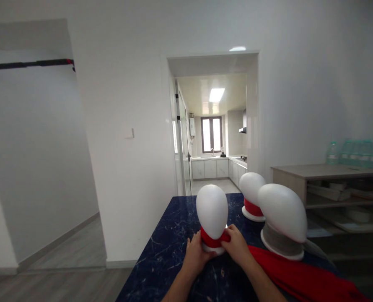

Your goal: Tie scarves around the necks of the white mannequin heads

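Observation:
A white foam mannequin head (212,212) stands on a dark blue marble table (167,256), with a red scarf (213,241) wrapped round its neck. My left hand (195,253) and my right hand (237,246) are both closed on that scarf, one at each side of the neck. The scarf's loose end (299,274) trails across the table to the right. Two more white heads stand further right: one with a red scarf (252,193) at the back, one with a grey scarf (282,218) nearer me.
A light wooden shelf unit (331,180) with papers and packed water bottles (359,152) stands at the right. A doorway (213,126) ahead opens into a kitchen. A white wall with a switch (129,133) is on the left, with grey floor (48,285) below.

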`<state>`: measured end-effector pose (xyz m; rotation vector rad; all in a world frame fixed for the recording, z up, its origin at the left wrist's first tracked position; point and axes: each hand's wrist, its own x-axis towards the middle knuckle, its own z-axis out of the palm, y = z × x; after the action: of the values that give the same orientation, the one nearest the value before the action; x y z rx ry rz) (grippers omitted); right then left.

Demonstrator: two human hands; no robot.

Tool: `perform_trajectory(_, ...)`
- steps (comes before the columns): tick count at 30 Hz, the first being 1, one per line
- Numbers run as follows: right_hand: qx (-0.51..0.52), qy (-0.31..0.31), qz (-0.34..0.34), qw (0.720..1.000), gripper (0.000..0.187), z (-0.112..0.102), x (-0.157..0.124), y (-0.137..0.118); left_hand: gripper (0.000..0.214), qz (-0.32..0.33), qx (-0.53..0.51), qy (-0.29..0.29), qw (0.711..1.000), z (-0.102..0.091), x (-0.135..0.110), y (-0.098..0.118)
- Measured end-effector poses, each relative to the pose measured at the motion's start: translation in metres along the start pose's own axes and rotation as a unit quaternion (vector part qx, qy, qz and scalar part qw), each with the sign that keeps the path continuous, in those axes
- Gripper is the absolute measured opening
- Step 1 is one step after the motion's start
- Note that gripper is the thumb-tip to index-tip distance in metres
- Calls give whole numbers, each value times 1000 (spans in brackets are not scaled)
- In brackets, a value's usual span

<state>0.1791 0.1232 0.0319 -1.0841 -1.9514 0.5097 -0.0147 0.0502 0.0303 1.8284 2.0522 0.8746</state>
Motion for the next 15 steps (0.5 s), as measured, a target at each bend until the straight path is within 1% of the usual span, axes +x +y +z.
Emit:
perform_trajectory(2,0,4,-13,1000,11,-3,0,-6,97,19,-7,11,1000,1,-2,-1)
perform_trajectory(4,3,13,-10,1000,8,-7,0,-12,93,29,-15,18,999,2,-3,-2)
perform_trajectory(6,8,8,9,1000,8,-11,-1,-17,91,32,-19,20,999,2,-4,-2)
perform_trajectory(10,8,-28,37,999,14,-15,-3,-25,89,25,-9,18,999,-1,-7,1)
perform_trajectory(12,-5,-28,53,998,15,-15,-5,-28,86,22,5,17,1000,-2,-8,3)
perform_trajectory(15,-42,-13,86,995,16,-12,-11,-32,82,27,24,19,999,0,-8,1)
